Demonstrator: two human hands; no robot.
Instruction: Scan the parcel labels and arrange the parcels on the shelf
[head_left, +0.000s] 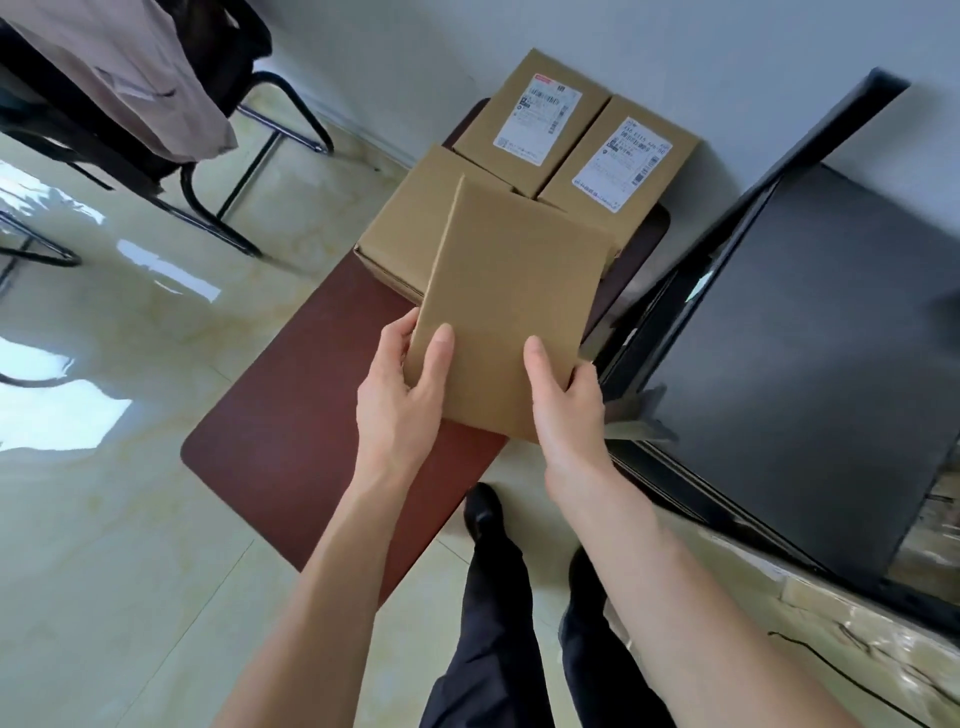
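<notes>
I hold a plain brown cardboard parcel (511, 306) above a low reddish-brown bench (291, 431). My left hand (402, 395) grips its near left corner, thumb on top. My right hand (569, 410) grips its near right corner, thumb on top. The face turned up to me carries no label. Behind it, on the bench, lies another plain brown parcel (405, 223), partly hidden. Two more parcels stand at the far end, each with a white printed label: the left one (530, 119) and the right one (621, 161).
A black shelf unit (810, 332) stands to the right of the bench, close to my right hand. A black chair (244, 145) draped with a beige cloth (135, 67) is at the upper left. The floor (130, 545) is glossy tile. My legs and shoes are below.
</notes>
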